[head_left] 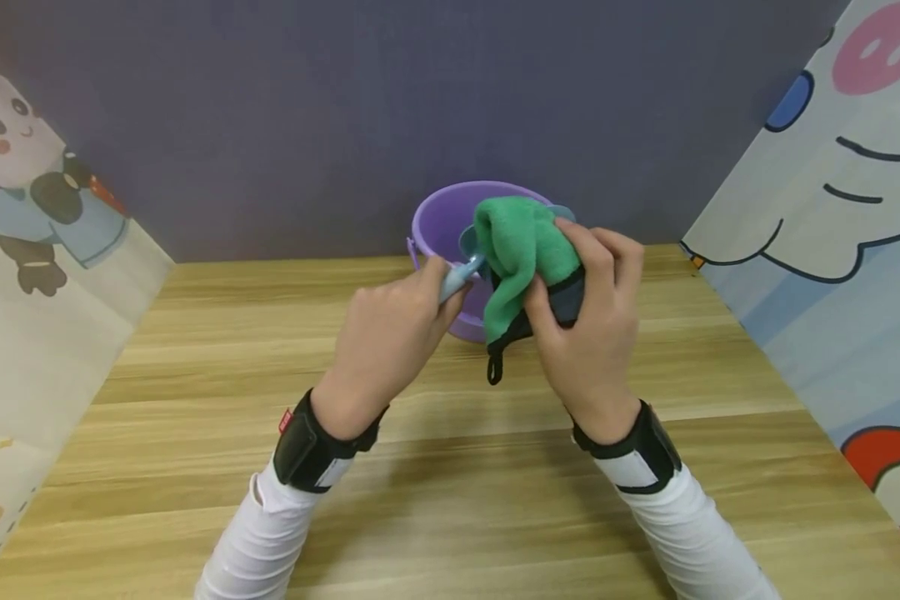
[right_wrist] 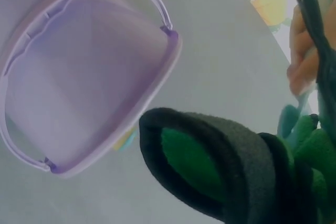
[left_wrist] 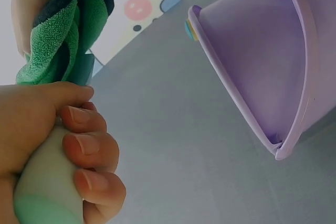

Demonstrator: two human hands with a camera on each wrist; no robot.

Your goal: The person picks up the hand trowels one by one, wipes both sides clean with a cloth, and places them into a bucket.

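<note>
My left hand (head_left: 393, 333) grips the pale handle (left_wrist: 47, 174) of a utensil, whose end is mint green. Teal parts of the utensil's head (head_left: 562, 212) show at the edges of a cloth (head_left: 521, 242); most of the head is hidden, so I cannot tell its kind. My right hand (head_left: 596, 308) holds this cloth bunched around the head, thumb on the near side. One face of the cloth is fluffy green, the other dark grey, and a black loop (head_left: 495, 367) hangs from its corner. Both hands are raised in front of a purple bucket (head_left: 438, 212).
The bucket, with its purple carrying handle (left_wrist: 307, 66), stands at the back of the wood-grain table (head_left: 270, 350) against a dark grey wall (head_left: 285, 125). Cartoon-printed panels (head_left: 855, 208) flank the table on both sides. Black bands (head_left: 318, 446) circle both wrists over white sleeves.
</note>
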